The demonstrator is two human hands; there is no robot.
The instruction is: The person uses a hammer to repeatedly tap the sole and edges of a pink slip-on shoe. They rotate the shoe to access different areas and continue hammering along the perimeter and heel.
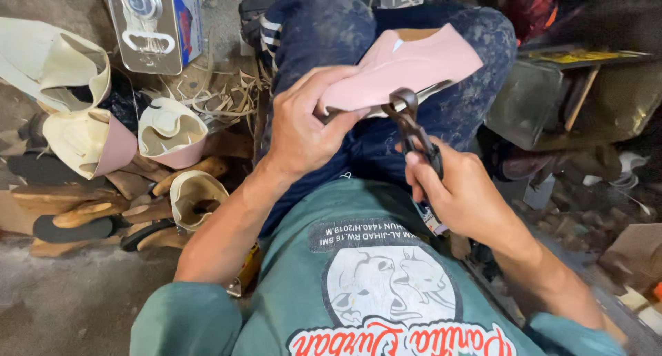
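Pink shoe upper [407, 63] on last, held over lap, center far. Left hand [303, 125] clamped on its near edge; right hand [458, 190] clamped on dark lasting pincers [414, 128] biting edge. Metal tin [155, 25] far left, closed, contents unseen.

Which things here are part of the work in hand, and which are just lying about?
In hand:
left hand holding the pink shoe upper
right hand closed on the dark pincers, jaws at the upper's edge

Lying about:
cream and pink uppers
wooden shoe lasts
metal tin
leather scraps
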